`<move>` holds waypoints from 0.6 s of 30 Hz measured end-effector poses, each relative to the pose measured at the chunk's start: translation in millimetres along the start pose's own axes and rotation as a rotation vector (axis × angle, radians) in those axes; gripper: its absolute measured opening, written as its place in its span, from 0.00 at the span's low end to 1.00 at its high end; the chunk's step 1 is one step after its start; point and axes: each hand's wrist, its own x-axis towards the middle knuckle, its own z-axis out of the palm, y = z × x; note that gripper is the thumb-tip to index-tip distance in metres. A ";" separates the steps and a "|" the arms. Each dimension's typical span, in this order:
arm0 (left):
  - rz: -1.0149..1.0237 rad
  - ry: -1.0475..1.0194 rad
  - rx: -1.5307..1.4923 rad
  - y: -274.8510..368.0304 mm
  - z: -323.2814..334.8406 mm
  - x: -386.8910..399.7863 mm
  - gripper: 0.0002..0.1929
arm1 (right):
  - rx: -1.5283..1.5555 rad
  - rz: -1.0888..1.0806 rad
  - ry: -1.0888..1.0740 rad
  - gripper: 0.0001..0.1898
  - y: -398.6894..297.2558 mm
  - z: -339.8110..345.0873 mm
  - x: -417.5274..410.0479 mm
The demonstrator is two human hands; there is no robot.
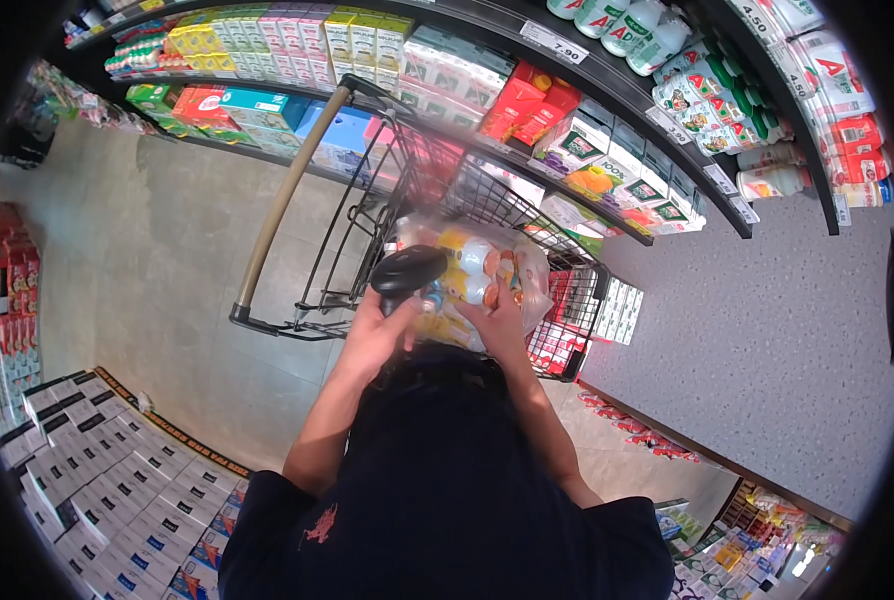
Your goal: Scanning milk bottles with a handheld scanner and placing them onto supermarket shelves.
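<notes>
My left hand [375,334] is wrapped around the handle of a black handheld barcode scanner [409,268], whose head sits above the bottles. A clear plastic bag [537,274] of small bottles rests at the shopping cart [559,247], directly before me. Through the film show white bottles with yellow labels [477,259] and orange caps. My right hand [501,322] grips the bottles from the near side, thumb and fingers spread around one of them. Part of the bag lies hidden behind the scanner and both hands.
Black shelves [454,142] with drink cartons [537,101] and bottle packs [627,30] curve across the far side. The cart's handle [289,202] is at left. White boxes [131,480] are stacked at lower left. A grey speckled surface [747,315] extends at right.
</notes>
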 end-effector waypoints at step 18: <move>0.157 0.474 0.084 -24.2 -61.2 17.1 0.14 | 0.679 0.206 0.034 0.21 5.9 -27.8 6.9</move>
